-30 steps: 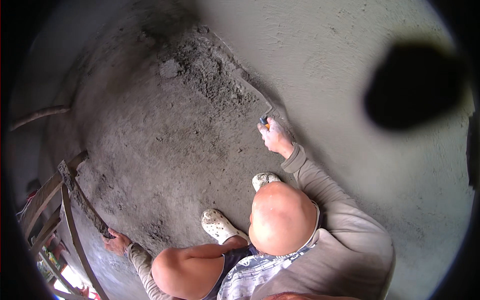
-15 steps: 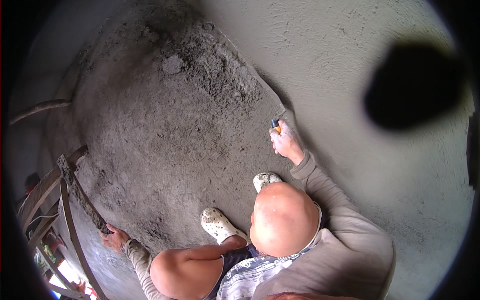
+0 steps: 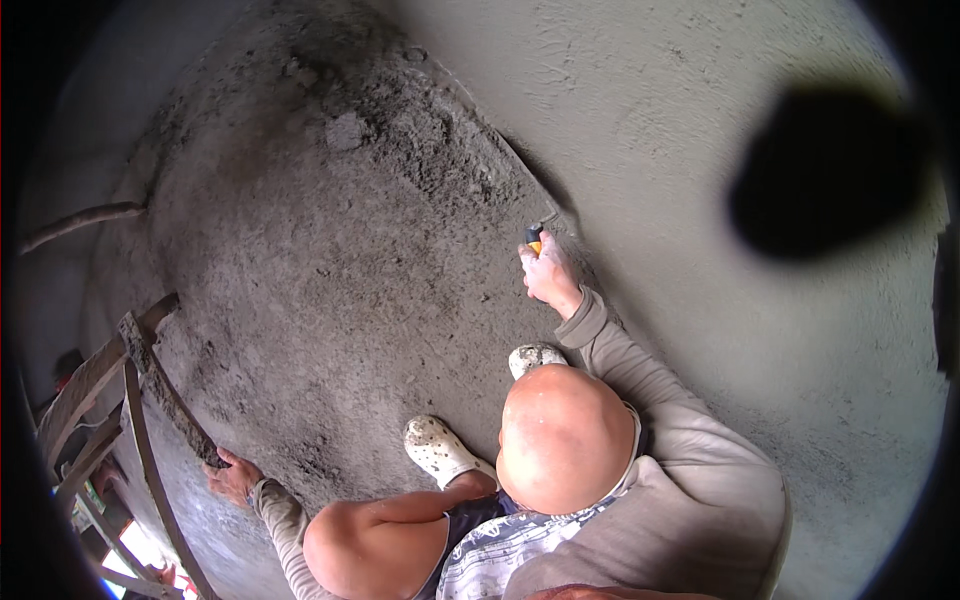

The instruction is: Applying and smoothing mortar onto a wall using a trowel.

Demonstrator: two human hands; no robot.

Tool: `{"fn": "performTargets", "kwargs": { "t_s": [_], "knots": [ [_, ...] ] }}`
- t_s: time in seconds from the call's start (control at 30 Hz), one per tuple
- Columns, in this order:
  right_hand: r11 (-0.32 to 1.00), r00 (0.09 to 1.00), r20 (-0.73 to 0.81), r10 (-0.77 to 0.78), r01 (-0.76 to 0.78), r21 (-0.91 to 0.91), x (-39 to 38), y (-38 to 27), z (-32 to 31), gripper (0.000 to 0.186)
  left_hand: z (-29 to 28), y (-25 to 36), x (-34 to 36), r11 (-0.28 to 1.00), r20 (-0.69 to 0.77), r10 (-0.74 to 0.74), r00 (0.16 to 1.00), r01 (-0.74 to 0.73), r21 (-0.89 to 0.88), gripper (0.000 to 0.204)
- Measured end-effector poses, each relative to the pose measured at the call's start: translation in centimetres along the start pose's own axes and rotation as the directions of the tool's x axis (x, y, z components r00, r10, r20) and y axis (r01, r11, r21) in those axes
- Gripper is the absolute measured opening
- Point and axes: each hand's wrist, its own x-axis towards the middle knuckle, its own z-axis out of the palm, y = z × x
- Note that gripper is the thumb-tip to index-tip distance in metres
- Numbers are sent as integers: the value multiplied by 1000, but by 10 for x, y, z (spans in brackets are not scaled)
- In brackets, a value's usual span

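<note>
My right hand is closed around the black and yellow handle of a trowel. It is low beside the plastered wall, where the wall meets the rough grey floor. Most of the trowel's blade is hard to make out against the grey. At the lower left, my left hand grips the near end of a narrow, mortar-caked wooden strip. The strip's far end rests by some wooden boards.
Loose, crumbly mortar lies along the wall's foot farther off. Wooden framing stands at the left, with a curved stick beyond it. My spattered white clogs are on the floor. A dark round blot covers part of the upper right.
My right hand has moved a little left and away from me with the trowel, its handle now farther from the wall. My left hand and the wooden strip have barely moved.
</note>
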Motion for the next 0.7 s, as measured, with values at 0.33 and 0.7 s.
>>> {"fn": "performTargets", "kwargs": {
  "t_s": [0.33,0.7],
  "knots": [
    [945,996,89,13,-42,323,-15,-16,-25,16,6,-5,3,1000,-12,1,1000,-1,25,63],
    [937,992,122,-35,-10,350,-16,-33,-39,13,4,-4,4,1000,-3,2,1000,-2,17,62]
  ]
}}
